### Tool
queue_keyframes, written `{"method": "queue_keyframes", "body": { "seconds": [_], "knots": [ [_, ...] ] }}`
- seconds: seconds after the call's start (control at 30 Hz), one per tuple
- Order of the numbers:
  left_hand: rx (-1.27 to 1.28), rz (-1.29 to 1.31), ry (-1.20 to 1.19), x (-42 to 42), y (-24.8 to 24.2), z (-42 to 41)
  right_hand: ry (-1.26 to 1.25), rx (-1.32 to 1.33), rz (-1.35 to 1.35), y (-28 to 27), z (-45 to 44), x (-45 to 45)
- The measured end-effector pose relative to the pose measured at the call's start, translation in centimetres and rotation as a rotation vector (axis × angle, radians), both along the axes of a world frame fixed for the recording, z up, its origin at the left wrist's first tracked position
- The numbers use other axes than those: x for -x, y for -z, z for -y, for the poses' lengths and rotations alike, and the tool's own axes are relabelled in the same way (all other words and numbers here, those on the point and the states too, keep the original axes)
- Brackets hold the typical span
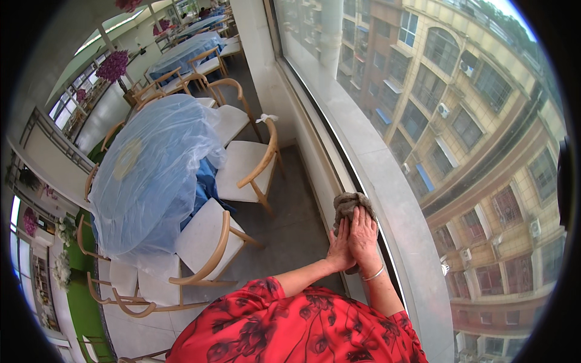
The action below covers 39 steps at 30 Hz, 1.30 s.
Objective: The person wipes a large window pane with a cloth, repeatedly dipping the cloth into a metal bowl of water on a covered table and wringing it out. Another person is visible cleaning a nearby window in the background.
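A grey-brown cloth [352,204] lies bunched on the inner window sill [327,149], against the dark lower frame of the window. My right hand [364,233] presses on it with the fingers stretched forward. Beside it, touching, my left hand [340,250] bears on the same cloth, its fingers close together and its thumb to the left. A bit of cloth also shows below my palms, near the bracelet [373,274] on my right wrist. The part of the cloth under both hands is hidden.
To the left stands a round table [150,163] under blue cloth and clear plastic film. Wooden chairs with white seats surround it; one chair [254,168] is near the wall. Outside the window glass [313,41] runs a grey ledge [386,177]. Farther tables and people appear at the back.
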<state>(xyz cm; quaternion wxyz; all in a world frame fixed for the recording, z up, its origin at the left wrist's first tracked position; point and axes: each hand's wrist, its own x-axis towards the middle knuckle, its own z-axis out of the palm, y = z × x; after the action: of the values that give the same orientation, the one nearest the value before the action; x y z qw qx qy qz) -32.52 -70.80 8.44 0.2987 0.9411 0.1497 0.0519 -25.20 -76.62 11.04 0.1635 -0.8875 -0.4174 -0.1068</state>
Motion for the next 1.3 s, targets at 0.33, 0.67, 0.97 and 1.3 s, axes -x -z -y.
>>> {"method": "queue_keyframes", "body": {
  "seconds": [0.33,0.67,0.97,1.3],
  "knots": [
    [-0.043,-0.019,0.011,-0.5,-0.1,-0.5,-0.024,-0.017,0.030,-0.2,-0.6,-0.4],
    [-0.057,-0.078,0.008,-1.3,0.0,-1.9,-0.029,0.053,0.040,0.0,-1.8,-1.0],
    [-0.111,-0.079,0.003,-3.4,0.0,-5.2,-0.042,0.070,0.030,-0.4,-5.0,-3.1],
    [-0.085,-0.125,0.029,-5.9,-1.8,-9.8,-0.047,0.124,0.025,-0.2,-9.4,-6.0]
  ]
}}
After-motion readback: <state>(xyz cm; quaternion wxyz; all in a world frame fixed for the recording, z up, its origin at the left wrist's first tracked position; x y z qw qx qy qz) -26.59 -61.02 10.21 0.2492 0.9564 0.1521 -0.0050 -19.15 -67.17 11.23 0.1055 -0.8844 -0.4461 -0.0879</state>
